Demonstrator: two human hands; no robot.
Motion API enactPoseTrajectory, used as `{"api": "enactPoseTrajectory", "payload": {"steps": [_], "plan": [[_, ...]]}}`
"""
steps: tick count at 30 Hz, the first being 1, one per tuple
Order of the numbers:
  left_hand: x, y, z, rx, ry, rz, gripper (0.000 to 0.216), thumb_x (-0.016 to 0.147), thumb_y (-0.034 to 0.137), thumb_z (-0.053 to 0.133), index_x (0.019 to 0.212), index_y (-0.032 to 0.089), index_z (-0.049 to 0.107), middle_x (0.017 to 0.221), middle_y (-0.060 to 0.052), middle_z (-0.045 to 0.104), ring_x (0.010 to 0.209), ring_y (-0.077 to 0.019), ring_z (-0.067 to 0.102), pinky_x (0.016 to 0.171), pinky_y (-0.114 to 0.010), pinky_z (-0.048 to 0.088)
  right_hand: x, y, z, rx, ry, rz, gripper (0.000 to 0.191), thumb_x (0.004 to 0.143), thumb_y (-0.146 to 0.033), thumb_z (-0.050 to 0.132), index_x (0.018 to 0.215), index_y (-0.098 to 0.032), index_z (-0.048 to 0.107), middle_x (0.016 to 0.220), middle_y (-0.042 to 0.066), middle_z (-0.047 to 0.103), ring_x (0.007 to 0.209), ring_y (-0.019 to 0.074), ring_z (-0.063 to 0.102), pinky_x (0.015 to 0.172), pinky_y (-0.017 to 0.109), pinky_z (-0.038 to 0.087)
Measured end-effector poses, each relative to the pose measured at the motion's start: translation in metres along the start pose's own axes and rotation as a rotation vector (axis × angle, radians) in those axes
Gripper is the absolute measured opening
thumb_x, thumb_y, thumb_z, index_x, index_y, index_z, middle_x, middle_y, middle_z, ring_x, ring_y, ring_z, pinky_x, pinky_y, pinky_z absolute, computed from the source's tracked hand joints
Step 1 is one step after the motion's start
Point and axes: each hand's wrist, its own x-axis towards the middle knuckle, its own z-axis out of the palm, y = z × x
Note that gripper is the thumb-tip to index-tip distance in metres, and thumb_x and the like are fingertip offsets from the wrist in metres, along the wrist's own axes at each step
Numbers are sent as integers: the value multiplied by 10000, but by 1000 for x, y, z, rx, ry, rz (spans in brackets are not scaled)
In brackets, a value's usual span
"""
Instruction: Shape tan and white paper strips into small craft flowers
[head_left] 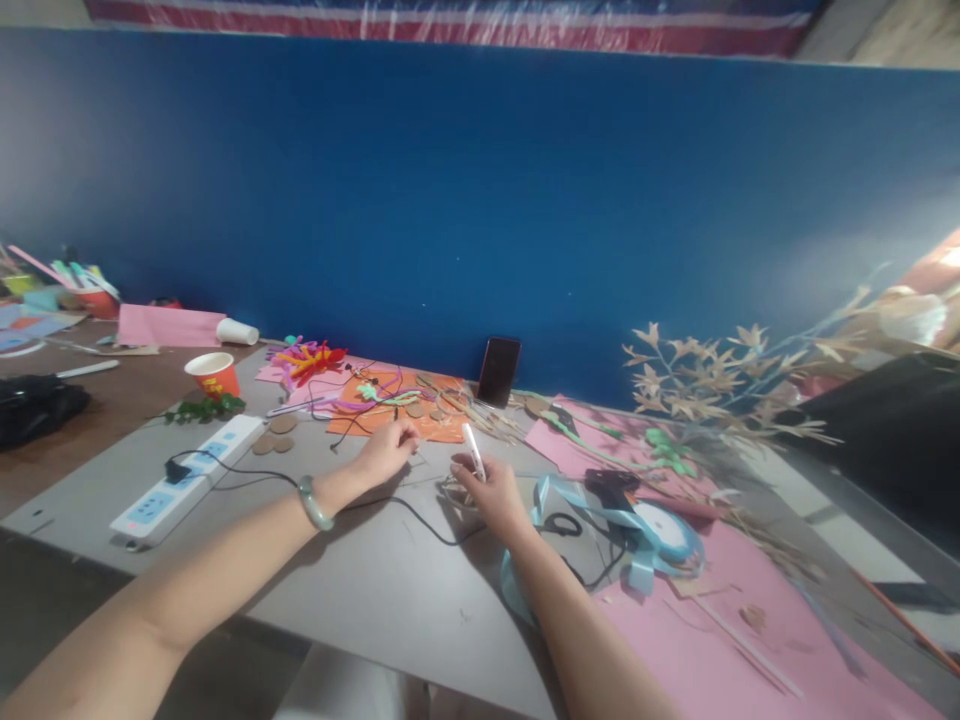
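Note:
In the head view, my right hand (495,495) grips a white marker (474,452), which stands up between thumb and fingers. Under these fingers lies a small tan loop or ring (456,492), partly hidden; whether the hand also holds it is unclear. My left hand (388,452), with a pale green bangle (315,505) at the wrist, is closed over the table, fingertips curled together near an orange sheet (444,425). What sits in its fingertips, if anything, is too small to make out. A black cable (427,522) runs across the grey tabletop between both forearms.
A white power strip (191,475), wood slices (274,440) and a red paper cup (214,376) are at the left. Colourful pipe cleaners (311,362) and a phone (499,372) stand behind. At the right lie blue ribbon (667,535), pink paper (712,630) and dried stems (720,375).

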Motion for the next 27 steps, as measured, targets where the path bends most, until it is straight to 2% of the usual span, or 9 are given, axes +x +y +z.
{"api": "enactPoseTrajectory", "payload": {"steps": [5,8,11,14,17,19,22,27], "plan": [[-15,15,11,-244,-191,-86,137,771,291,545,757,156,563,660,-6,609,593,-114,563,571,-220,427,-1,-2,3,34,-40,21,326,672,-410,676,800,-112,702,618,24,610,517,110,499,469,221,406],[-19,19,18,-316,-242,-74,132,747,278,575,763,147,567,644,-1,596,575,-107,553,554,-212,421,-1,-2,3,29,-61,20,292,691,-420,649,692,-129,668,541,-5,555,459,88,441,417,200,339],[-17,19,15,-278,-264,-49,139,752,276,576,797,145,584,665,-4,608,583,-110,557,566,-218,429,0,-1,1,51,-18,48,301,699,-435,638,642,-140,627,456,-41,471,398,71,371,384,196,288],[-12,16,2,-68,-218,8,105,766,239,547,781,155,610,705,-19,641,634,-129,573,603,-233,424,2,0,-2,129,18,87,325,692,-466,647,636,-152,586,389,-82,366,357,58,297,361,193,240],[-7,11,-9,169,-86,52,147,802,247,516,753,161,625,703,-38,657,645,-146,576,611,-249,394,4,2,-3,219,19,112,344,677,-485,662,621,-167,543,360,-106,305,334,49,238,343,190,188],[-6,8,-10,232,-26,59,205,823,290,507,726,160,632,677,-42,654,631,-150,571,602,-252,379,4,2,-4,256,4,116,358,670,-499,667,615,-174,528,350,-116,281,321,44,205,337,191,161],[-9,7,-3,111,-20,50,300,850,360,476,736,154,661,661,-40,655,622,-145,570,590,-239,385,3,1,-3,255,-27,114,367,668,-510,671,626,-173,532,347,-117,279,318,42,199,337,194,148],[-20,14,15,-254,-156,-41,283,789,401,561,768,141,669,716,-37,667,633,-130,582,585,-217,423,-3,-6,-1,166,-60,95,334,673,-478,667,663,-162,559,383,-95,325,347,52,250,353,198,161]]}}
